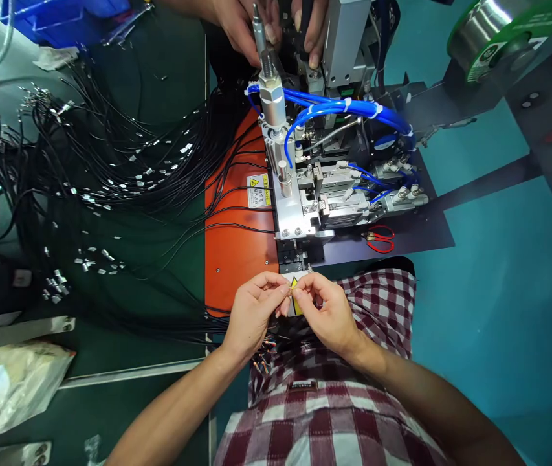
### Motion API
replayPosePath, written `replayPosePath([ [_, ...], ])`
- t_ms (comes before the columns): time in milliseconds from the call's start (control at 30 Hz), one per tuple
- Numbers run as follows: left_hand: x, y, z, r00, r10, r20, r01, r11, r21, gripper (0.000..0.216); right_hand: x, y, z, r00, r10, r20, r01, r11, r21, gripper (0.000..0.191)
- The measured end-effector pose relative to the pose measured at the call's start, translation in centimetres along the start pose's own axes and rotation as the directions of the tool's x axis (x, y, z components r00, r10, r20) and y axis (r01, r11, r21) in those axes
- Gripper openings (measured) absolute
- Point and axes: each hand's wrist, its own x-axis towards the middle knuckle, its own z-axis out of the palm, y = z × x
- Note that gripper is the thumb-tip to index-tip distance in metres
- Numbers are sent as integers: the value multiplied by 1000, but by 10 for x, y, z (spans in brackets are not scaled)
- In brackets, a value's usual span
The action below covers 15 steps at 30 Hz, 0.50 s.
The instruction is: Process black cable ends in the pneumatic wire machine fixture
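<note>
My left hand (pixel 257 309) and my right hand (pixel 327 310) meet in front of my lap, thumbs and forefingers pinched together almost tip to tip. Whatever sits between them is tiny and mostly hidden by the fingers. Just behind the fingertips is a yellow warning label (pixel 297 303) at the near end of a metal fixture (pixel 295 217). Below my left hand, a bundle of black cables (pixel 178 327) ends in stripped coloured wires (pixel 263 355). Several single black cables (pixel 241 226) run across an orange plate (pixel 234 259) into the fixture.
Blue air hoses (pixel 343 107) arch over the fixture. Red-handled cutters (pixel 380 239) lie to its right. A large heap of black cables (pixel 144 175) covers the left bench. Another person's hands (pixel 241 29) work at the far end. A solder spool (pixel 494 39) stands upper right.
</note>
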Motion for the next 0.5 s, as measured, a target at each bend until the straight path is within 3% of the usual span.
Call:
replayPosePath([
  [333,-1,-2,0,1000,-16,2,16,996,84,18,9,-6,-15,998,-13,56,16,999,-51,10],
  [500,-5,3,3,1000,-9,-24,14,978,210,21,10,-6,-17,985,-155,79,165,976,-146,10],
])
